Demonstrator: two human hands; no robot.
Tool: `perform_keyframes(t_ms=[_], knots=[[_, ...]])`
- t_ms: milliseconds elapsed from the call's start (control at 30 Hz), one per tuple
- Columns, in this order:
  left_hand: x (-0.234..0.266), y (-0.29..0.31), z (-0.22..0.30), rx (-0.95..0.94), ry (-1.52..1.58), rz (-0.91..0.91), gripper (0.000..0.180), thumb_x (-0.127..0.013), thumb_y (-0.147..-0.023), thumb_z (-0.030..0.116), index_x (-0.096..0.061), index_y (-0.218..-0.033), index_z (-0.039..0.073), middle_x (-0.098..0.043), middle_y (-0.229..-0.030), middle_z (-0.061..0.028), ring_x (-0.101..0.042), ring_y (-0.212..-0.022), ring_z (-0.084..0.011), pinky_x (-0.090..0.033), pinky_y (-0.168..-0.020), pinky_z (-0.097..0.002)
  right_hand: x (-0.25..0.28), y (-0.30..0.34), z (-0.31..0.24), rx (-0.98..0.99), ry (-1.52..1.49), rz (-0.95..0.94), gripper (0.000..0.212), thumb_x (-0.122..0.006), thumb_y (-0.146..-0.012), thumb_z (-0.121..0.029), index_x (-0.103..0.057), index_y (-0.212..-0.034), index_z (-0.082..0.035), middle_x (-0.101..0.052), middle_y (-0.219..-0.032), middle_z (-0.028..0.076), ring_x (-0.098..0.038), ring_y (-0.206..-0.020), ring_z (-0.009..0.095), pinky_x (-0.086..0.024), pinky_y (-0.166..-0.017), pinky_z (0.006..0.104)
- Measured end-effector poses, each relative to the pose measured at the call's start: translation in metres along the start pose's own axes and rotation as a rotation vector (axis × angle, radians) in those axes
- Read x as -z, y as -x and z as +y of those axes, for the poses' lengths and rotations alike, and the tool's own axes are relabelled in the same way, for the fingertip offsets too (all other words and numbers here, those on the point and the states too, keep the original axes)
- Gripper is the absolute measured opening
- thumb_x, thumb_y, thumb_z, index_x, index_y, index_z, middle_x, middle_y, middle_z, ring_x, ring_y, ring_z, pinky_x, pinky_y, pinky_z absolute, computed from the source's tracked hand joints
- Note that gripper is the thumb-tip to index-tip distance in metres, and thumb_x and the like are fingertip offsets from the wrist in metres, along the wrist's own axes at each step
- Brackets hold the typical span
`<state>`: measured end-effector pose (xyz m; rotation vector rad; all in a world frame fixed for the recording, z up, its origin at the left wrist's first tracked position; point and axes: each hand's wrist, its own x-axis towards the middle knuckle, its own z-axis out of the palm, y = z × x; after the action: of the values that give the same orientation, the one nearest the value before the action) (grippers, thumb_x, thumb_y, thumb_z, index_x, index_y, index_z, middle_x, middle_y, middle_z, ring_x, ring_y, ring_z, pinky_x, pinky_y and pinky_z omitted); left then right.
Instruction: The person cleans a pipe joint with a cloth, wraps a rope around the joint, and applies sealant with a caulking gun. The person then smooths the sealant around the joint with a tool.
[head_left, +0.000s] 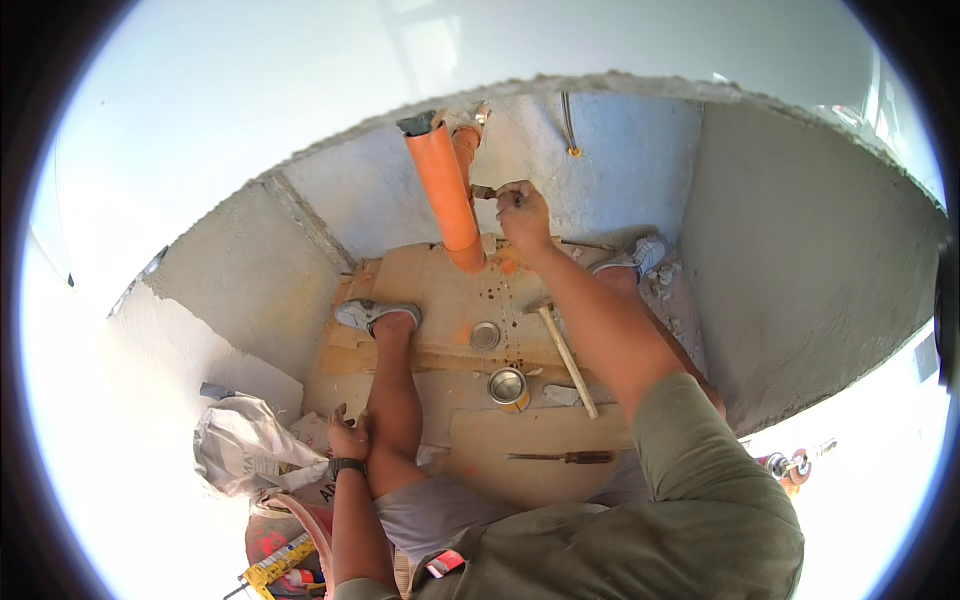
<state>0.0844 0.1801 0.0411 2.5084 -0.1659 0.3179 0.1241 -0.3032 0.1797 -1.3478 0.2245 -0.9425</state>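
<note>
My right hand (522, 213) is stretched far forward and closed around a small tool or brush whose dark tip (483, 192) touches the side of an upright orange plastic pipe (445, 190). A second, thinner orange pipe (466, 150) stands just behind it against the grey concrete wall (620, 170). My left hand (348, 436), with a watch on the wrist, rests empty by my left knee, fingers loosely apart. Both my feet stand on sheets of cardboard (440, 290).
On the cardboard lie an open metal can (508, 387), its round lid (485, 335), a wooden-handled hammer (563, 352) and a screwdriver (565, 457). A crumpled grey bag (240, 440) and a bucket of tools (285, 555) sit at lower left. Concrete walls (800, 260) close in on three sides.
</note>
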Motion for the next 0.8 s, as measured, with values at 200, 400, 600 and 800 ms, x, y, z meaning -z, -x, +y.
perform_keyframes(t_ms=[200, 400, 600, 800], knots=[[-0.003, 0.000, -0.002, -0.073, -0.058, 0.003, 0.061, -0.075, -0.083, 0.028, -0.056, -0.125, -0.011, -0.060, -0.118, -0.0301, -0.067, -0.094, -0.0378, -0.056, -0.079, -0.0417, 0.021, 0.039, -0.026, 0.182, 0.118, -0.146, 0.012, -0.059, -0.096, -0.008, -0.063, -0.105, -0.001, -0.062, -0.081, 0.002, -0.051, -0.068, 0.009, -0.044, -0.063, 0.0268], [0.002, 0.001, 0.007, -0.074, -0.065, -0.005, 0.059, -0.074, -0.083, 0.027, -0.056, -0.123, -0.012, -0.060, -0.117, -0.0309, -0.067, -0.095, -0.0381, -0.056, -0.080, -0.0412, -0.007, 0.001, -0.028, -0.085, -0.143, -0.406, 0.016, -0.062, -0.097, -0.011, -0.064, -0.109, -0.001, -0.063, -0.083, 0.001, -0.057, -0.072, 0.010, -0.046, -0.063, 0.0260], [0.004, 0.004, 0.007, -0.012, -0.027, -0.004, 0.058, -0.074, -0.082, 0.027, -0.057, -0.122, -0.012, -0.060, -0.116, -0.0308, -0.067, -0.094, -0.0389, -0.056, -0.080, -0.0413, 0.029, -0.004, 0.009, -0.295, -0.249, -0.221, 0.014, -0.059, -0.093, -0.002, -0.066, -0.104, -0.001, -0.065, -0.082, 0.004, -0.058, -0.067, 0.011, -0.047, -0.058, 0.0261], [-0.007, -0.004, -0.005, 0.020, 0.014, -0.006, 0.057, -0.075, -0.082, 0.026, -0.058, -0.122, -0.011, -0.060, -0.117, -0.0291, -0.067, -0.092, -0.0371, -0.056, -0.081, -0.0423, 0.066, -0.024, 0.021, -0.207, -0.172, -0.086, 0.017, -0.067, -0.094, -0.013, -0.066, -0.107, -0.003, -0.064, -0.083, 0.003, -0.058, -0.067, 0.010, -0.046, -0.057, 0.0252]])
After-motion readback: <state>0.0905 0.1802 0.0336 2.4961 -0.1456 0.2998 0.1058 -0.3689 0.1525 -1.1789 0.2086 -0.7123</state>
